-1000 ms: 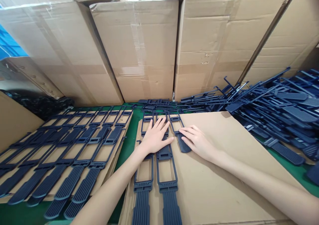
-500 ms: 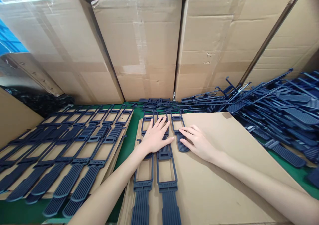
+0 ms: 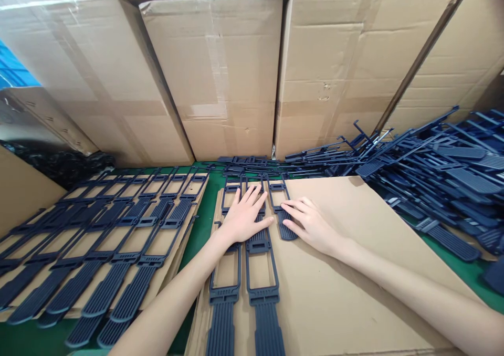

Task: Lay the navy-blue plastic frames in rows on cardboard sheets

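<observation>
Cardboard sheet [image 3: 354, 303] covered part of the green tabletop [image 3: 207, 209]; tall taped cartons [image 3: 212, 83] walled the far side, loose dark parts [image 3: 433, 172] heaped at right. Left hand [image 3: 248, 217] lay flat, fingers spread, over dark frames [image 3: 263, 294]. Right hand [image 3: 313, 226] touched a ribbed frame [image 3: 284, 232] near the sheet's far edge; whether gripping, could not tell.
</observation>
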Demonstrator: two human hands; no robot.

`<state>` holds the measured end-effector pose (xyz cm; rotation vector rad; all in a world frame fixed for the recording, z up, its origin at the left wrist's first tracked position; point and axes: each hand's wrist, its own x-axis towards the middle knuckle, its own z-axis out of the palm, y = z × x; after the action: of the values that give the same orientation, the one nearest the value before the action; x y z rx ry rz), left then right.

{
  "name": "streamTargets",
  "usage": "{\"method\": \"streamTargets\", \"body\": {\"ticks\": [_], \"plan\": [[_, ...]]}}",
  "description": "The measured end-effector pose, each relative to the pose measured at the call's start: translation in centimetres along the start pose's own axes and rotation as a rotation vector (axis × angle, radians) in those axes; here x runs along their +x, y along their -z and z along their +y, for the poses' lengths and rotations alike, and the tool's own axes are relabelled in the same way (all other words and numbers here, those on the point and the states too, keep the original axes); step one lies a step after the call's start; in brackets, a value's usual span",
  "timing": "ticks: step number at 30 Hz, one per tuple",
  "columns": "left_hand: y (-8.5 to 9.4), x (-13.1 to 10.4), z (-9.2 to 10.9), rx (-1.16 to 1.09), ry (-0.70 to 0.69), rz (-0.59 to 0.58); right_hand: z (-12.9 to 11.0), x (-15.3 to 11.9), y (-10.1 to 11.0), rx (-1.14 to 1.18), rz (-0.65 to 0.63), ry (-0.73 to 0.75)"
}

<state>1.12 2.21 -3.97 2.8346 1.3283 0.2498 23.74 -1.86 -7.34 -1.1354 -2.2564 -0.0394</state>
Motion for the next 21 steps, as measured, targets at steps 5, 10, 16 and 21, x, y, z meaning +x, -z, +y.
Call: {"method": "streamTargets", "body": {"ticks": [5, 10, 16, 21], "plan": [[0.04, -0.01, -0.01, -0.013, -0.005, 0.007, 0.11, 0.01, -0.07, 0.009, 0.002, 0.001], [0.28, 0.02, 0.11, -0.006, 0.004, -0.020, 0.05, 0.06, 0.10, 0.025, -0.012, -0.004], [0.41, -0.16, 0.19, -0.005, 0.004, -0.002, -0.15, 0.14, 0.15, 0.051, -0.011, -0.003], [0.40, -0.32, 0.11, -0.013, -0.005, 0.021, 0.00, 0.06, -0.16, 0.069, 0.000, 0.000]]}}
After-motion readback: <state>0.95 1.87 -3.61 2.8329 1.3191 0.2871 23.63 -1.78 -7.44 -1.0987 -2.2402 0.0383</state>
